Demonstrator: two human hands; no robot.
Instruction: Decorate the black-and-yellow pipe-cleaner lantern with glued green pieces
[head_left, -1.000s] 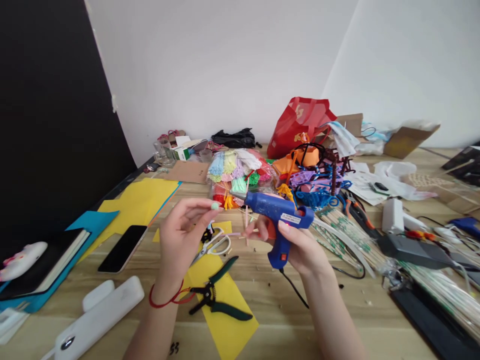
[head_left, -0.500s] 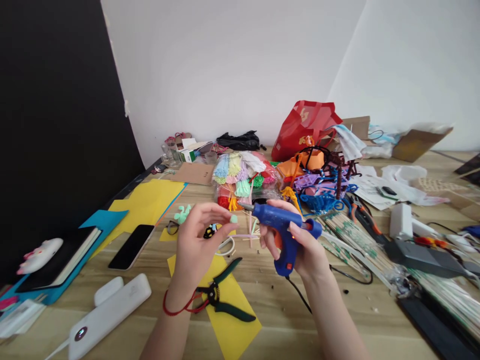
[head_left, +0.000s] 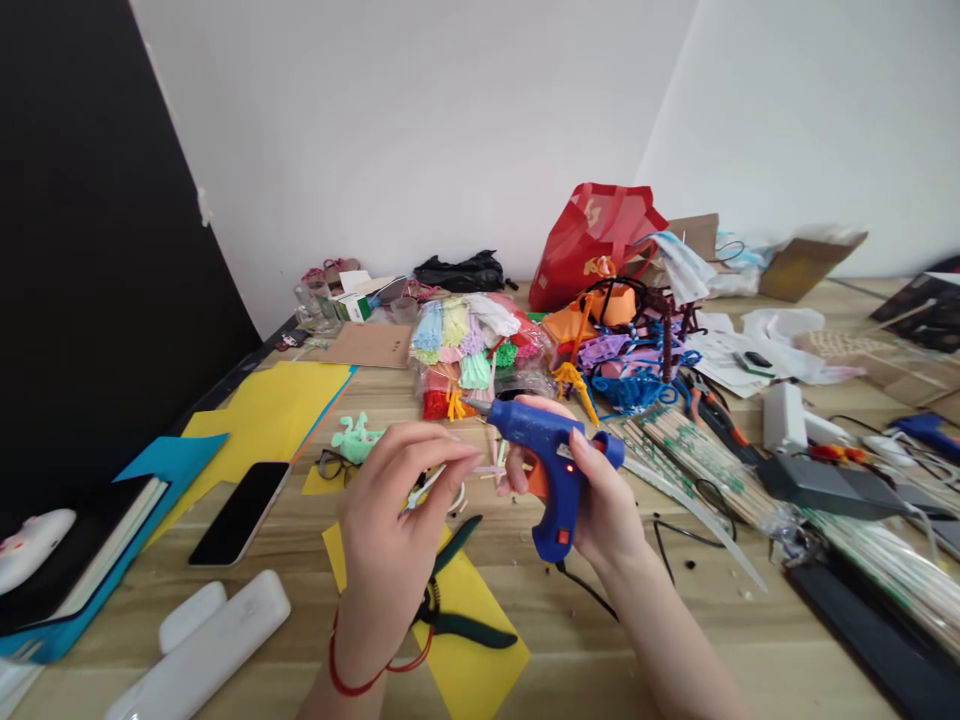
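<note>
My right hand [head_left: 600,490] is wrapped round the grip of a blue glue gun [head_left: 551,445], whose small red light glows and whose nozzle points left. Just left of that nozzle, my left hand [head_left: 401,500] has thumb and forefinger pinched together; whatever is between the fingertips is hidden. A red string bracelet circles the left wrist. Under and beside this hand, green-handled pliers [head_left: 472,628] lie on yellow paper [head_left: 480,675]. Behind it sits a mint-green figure [head_left: 356,438] on the table.
Bundles of coloured pipe cleaners [head_left: 474,340] lie in plastic at the centre back, near a red bag [head_left: 585,240]. A phone [head_left: 240,512] and a white power bank [head_left: 206,650] are at left. Wooden sticks [head_left: 697,465] and orange-handled pliers [head_left: 720,420] are at right.
My left hand has turned so its back faces the camera more, and the small green piece at its fingertips is now out of sight. The view has shifted slightly.
</note>
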